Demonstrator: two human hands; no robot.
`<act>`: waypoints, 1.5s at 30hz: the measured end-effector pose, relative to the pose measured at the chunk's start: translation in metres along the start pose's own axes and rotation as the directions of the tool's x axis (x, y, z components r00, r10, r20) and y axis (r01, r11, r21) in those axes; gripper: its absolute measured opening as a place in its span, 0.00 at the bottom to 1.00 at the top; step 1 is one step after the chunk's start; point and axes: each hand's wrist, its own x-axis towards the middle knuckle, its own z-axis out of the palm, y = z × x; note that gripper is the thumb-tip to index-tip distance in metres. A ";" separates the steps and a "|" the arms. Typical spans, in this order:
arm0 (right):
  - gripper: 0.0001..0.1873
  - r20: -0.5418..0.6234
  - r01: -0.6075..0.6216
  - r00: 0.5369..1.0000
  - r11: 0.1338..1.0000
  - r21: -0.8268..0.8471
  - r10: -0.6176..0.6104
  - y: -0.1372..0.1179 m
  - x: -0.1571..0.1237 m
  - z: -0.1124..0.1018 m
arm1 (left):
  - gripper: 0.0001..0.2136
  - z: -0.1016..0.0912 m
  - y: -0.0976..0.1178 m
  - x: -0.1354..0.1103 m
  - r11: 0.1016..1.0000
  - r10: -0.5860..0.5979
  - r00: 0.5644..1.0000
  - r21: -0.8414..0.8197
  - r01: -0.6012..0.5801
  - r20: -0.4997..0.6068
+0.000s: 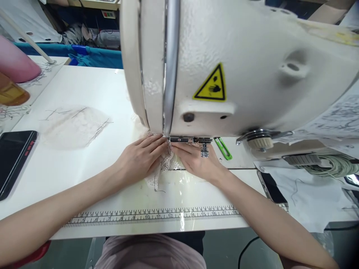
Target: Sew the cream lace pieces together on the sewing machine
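Note:
A pale lace fabric piece point(167, 160) lies under the head of the sewing machine point(246, 74), its near corner trailing a dark thread. My left hand point(144, 155) rests on the cloth with fingers stretched out and pressing down, just left of the lace edge. To the right of that edge, my right hand point(198, 160) lies low with its fingers extended toward the fabric, partly hidden by the machine's metal fittings. The needle area is mostly covered by the machine head and my fingers. Behind my right hand lies a green thread snipper point(223, 148).
Another sheer fabric piece point(78, 125) with loose threads lies to the left, near a black phone point(15, 160). Pink and amber thread cones point(19, 61) stand at the far left. A printed ruler point(157, 216) runs along the front edge. White cloth point(305, 198) covers part of another phone at right.

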 end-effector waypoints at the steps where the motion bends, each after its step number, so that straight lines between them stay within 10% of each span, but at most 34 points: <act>1: 0.18 0.012 -0.004 1.000 1.000 0.002 0.004 0.000 0.000 0.000 | 0.18 0.000 -0.001 0.000 1.000 -0.001 1.000 -0.003 0.001 0.005; 10: 0.16 -0.038 0.034 0.999 0.999 0.007 -0.033 0.002 0.001 0.004 | 0.20 -0.033 -0.003 -0.003 0.991 0.123 0.991 0.047 -0.126 0.057; 16: 0.21 -0.014 0.042 0.999 0.998 0.039 -0.042 -0.003 0.003 -0.003 | 0.20 -0.055 -0.010 -0.030 0.931 0.358 0.903 -0.022 -0.363 0.239; 24: 0.17 -0.011 0.110 0.994 0.969 0.222 -0.110 -0.001 0.003 0.005 | 0.09 -0.034 -0.005 -0.016 0.971 0.229 0.973 -0.075 -0.228 0.009; 40: 0.08 -0.024 0.086 0.996 0.976 0.202 -0.083 -0.007 0.006 0.003 | 0.13 -0.018 -0.010 -0.002 0.952 0.306 0.945 0.060 -0.301 -0.117; 45: 0.10 -0.056 0.066 0.997 0.989 0.135 -0.059 -0.010 0.008 0.001 | 0.16 -0.008 -0.006 -0.004 0.985 0.167 0.984 -0.040 -0.170 -0.061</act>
